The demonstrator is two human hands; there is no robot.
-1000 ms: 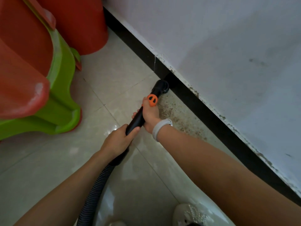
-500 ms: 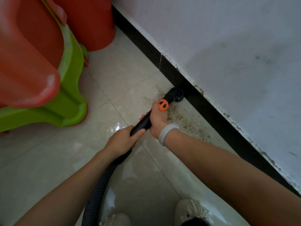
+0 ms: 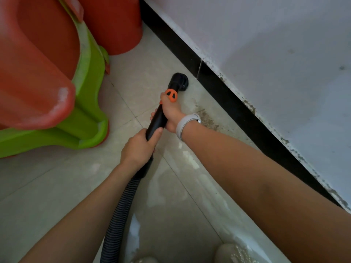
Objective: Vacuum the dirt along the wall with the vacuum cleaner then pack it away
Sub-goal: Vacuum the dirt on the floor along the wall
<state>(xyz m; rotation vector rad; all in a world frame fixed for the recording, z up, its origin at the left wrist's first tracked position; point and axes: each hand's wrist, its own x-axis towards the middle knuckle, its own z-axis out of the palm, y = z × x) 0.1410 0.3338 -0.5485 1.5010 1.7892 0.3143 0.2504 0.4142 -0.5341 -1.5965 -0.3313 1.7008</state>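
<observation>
Two large surfaces fill most of the view: a white wall (image 3: 266, 54) running diagonally down the right side, scuffed and flaking along its lower edge, and a pale tiled floor (image 3: 57, 186) below it. Between them runs a black skirting strip (image 3: 237, 103). At upper left stands a big piece of orange and green plastic furniture (image 3: 47, 76), its green base resting on the floor well apart from the wall, with an orange rounded tub (image 3: 117, 25) behind it close to the skirting. These leave an open lane of floor along the wall.

Next comes the vacuum cleaner's ribbed hose (image 3: 121, 211), which rises from the bottom edge and joins a rigid black wand (image 3: 157, 120). The left hand (image 3: 138, 147) is wrapped round the wand's lower end, fingers curled tight and thumb lying along the tube. The right hand (image 3: 171, 112), with a pale wristband (image 3: 185, 124) on its wrist, grips the wand higher up, just below an orange collar (image 3: 171, 95). Past the collar, the round black nozzle (image 3: 179, 81) sits down on the floor just beside the skirting.

A patch of brown dirt (image 3: 206, 118) lies on the tile near the skirting, behind the nozzle and next to the right wrist. Pale shoes (image 3: 239, 253) show at the bottom edge.
</observation>
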